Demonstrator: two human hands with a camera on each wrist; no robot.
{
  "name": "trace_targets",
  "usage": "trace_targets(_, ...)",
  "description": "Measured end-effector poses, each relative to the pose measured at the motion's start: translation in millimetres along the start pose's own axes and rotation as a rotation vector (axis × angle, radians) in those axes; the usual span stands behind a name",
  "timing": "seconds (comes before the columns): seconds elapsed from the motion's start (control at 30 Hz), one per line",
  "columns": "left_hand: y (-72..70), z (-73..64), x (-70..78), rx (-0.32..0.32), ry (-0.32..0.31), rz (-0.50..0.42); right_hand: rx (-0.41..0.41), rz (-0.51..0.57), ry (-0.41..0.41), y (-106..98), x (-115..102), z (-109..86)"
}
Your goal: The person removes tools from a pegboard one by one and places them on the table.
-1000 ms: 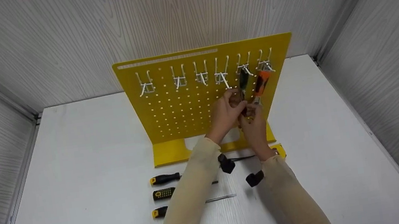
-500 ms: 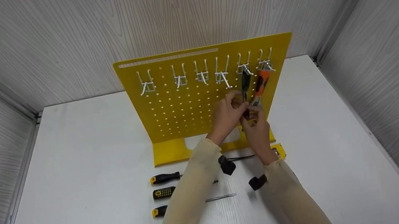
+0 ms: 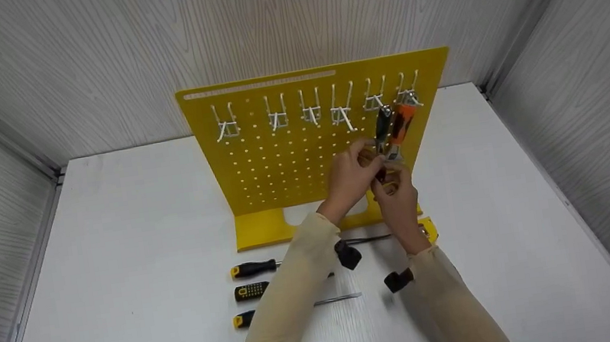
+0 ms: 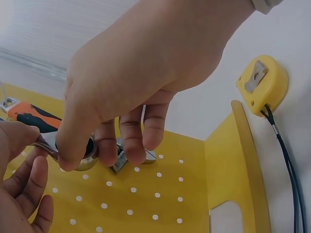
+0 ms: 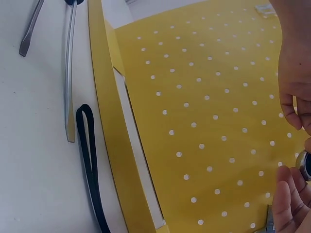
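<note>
In the head view, a dark-handled tool (image 3: 383, 122) stands roughly upright before the pegboard (image 3: 275, 169), its handle end uppermost and apart from the hook behind. My left hand (image 3: 348, 175) pinches its metal shaft below the handle. Just under that, my right hand (image 3: 399, 202) holds the lower end. The left wrist view shows this end as a round metal head (image 4: 87, 160) under the right thumb; fingers partly cover it, so the tool's exact kind is unclear. Beside it, an orange-and-black-handled adjustable wrench (image 3: 403, 121) hangs from the rightmost hook.
Several white double hooks (image 3: 277, 120) line the board's upper part. On the white table (image 3: 133, 266) before it lie a black-and-yellow screwdriver (image 3: 253, 269), two more black-and-yellow-handled tools partly behind the left sleeve, and a yellow tape measure (image 4: 265, 87) with a dark cord (image 5: 90, 160).
The dark tool's handle end has come off its hook and moved slightly right and down. Both hands have shifted a little right with it, keeping their hold.
</note>
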State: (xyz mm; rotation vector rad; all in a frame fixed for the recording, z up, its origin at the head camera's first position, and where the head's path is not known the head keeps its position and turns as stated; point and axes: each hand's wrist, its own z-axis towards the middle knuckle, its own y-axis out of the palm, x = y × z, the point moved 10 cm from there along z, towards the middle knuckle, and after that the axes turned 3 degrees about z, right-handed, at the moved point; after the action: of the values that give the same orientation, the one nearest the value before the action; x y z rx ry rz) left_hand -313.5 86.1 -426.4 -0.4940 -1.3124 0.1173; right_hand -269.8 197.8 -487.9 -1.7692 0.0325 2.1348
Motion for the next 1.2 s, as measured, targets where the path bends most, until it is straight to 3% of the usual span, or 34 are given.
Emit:
trace_targets(0.2,-1.5,-5.1,4.5,0.009,0.016,0.014,0.005,-0.004,-0.011,-2,-2,-4.2)
trace_targets(0.43,-2.1,-9.3,10.0,0.015,0.036,0.023,0.032,-0.051,-0.088,-7,-13,-10.1)
trace_targets(0.73,-1.3,-15.4,6.3,0.017,0.035,0.028,0.025,-0.088,-0.156,-10,-16,-20.5)
trace_targets(1.0,0.3,-23.0,-1.0,-0.033,0.010,-0.018,-0.050,-0.077,-0.111,-8,-41,-36.8)
trace_targets(1.2,1.5,-29.1,-8.7,-0.093,-0.014,-0.044,-0.118,-0.085,-0.081,-5,-31,-41.7)
